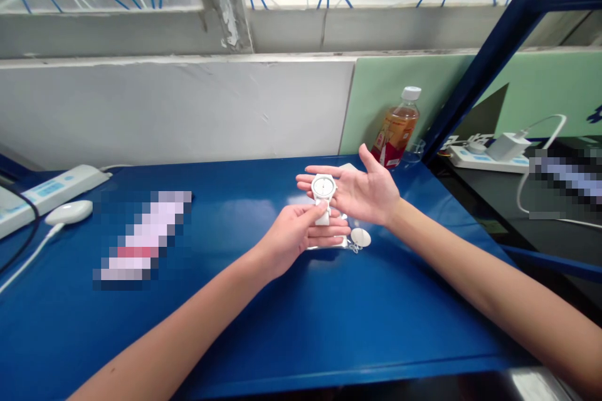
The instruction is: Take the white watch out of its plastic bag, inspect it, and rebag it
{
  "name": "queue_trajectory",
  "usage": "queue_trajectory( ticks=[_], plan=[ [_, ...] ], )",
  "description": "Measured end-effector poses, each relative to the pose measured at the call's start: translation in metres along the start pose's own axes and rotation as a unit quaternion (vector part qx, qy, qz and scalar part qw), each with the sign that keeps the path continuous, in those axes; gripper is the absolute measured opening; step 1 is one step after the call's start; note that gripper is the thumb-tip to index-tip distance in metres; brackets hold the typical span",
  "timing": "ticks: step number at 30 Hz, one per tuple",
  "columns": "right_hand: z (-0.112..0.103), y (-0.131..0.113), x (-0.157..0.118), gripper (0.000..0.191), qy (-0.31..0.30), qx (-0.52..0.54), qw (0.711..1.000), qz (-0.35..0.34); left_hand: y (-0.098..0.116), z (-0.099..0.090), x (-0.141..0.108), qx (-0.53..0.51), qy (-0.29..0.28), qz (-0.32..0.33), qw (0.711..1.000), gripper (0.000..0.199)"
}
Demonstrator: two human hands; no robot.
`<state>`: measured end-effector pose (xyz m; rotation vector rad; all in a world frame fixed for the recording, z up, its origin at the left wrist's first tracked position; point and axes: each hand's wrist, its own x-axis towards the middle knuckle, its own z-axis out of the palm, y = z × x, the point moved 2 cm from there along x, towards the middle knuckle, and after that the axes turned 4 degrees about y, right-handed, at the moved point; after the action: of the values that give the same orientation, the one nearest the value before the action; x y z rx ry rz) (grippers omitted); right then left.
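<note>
A white wristwatch (323,187) is held face up near the middle of the view. My left hand (296,232) pinches its white strap between thumb and fingers, below the dial. Palm up, my right hand (364,191) has its fingers stretched out beside and behind the watch, thumb raised; whether it touches the watch is unclear. Under the hands, a white oval tag (360,237) with a small chain lies on the blue table (291,326), next to a clear and white packet that the hands partly hide.
A blurred-out phone-like object (145,235) lies on the left. Beyond it are a white power strip (51,194) and a white mouse-shaped device (69,212) with a cable. A drink bottle (397,128) stands by the green panel. Blue metal posts rise at the right.
</note>
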<state>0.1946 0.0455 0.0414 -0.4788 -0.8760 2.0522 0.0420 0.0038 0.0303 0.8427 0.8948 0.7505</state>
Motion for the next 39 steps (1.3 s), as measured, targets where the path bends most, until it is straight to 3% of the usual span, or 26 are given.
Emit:
queue_trajectory(
  ticks=[5, 13, 18, 26, 30, 33, 35, 36, 39],
  plan=[
    [-0.001, -0.001, 0.000, 0.081, -0.008, 0.006, 1.000, -0.005, 0.001, -0.004, 0.004, -0.025, -0.004, -0.028, 0.999, 0.022],
    [-0.004, -0.002, 0.001, 0.087, 0.052, 0.030, 0.998, 0.010, 0.005, -0.002, 0.004, -0.089, -0.027, -0.063, 0.994, 0.028],
    [-0.006, -0.002, 0.002, 0.088, 0.030, 0.026, 0.999, 0.008, 0.003, -0.003, 0.005, -0.094, -0.052, -0.073, 0.992, 0.032],
    [-0.005, -0.005, -0.001, 0.085, 0.008, -0.066, 0.998, -0.002, 0.002, -0.003, 0.004, -0.060, -0.084, -0.033, 0.994, 0.028],
    [-0.005, -0.008, -0.001, 0.083, 0.018, -0.137, 0.990, -0.014, 0.001, -0.005, 0.007, -0.025, -0.058, 0.001, 0.998, 0.026],
    [-0.007, -0.010, 0.003, 0.070, 0.034, -0.164, 0.985, -0.041, 0.004, -0.009, 0.008, 0.051, -0.020, 0.078, 0.995, 0.029],
    [-0.008, -0.012, 0.006, 0.052, 0.063, -0.192, 0.977, -0.068, 0.007, -0.016, 0.008, 0.165, 0.034, 0.171, 0.971, 0.031],
    [-0.009, -0.013, 0.005, 0.043, 0.084, -0.215, 0.969, -0.084, 0.009, -0.019, 0.007, 0.244, 0.070, 0.231, 0.939, 0.031],
    [-0.007, -0.016, -0.004, 0.029, 0.148, -0.329, 0.921, -0.144, 0.013, -0.025, 0.004, 0.468, 0.157, 0.380, 0.782, 0.028]
  ],
)
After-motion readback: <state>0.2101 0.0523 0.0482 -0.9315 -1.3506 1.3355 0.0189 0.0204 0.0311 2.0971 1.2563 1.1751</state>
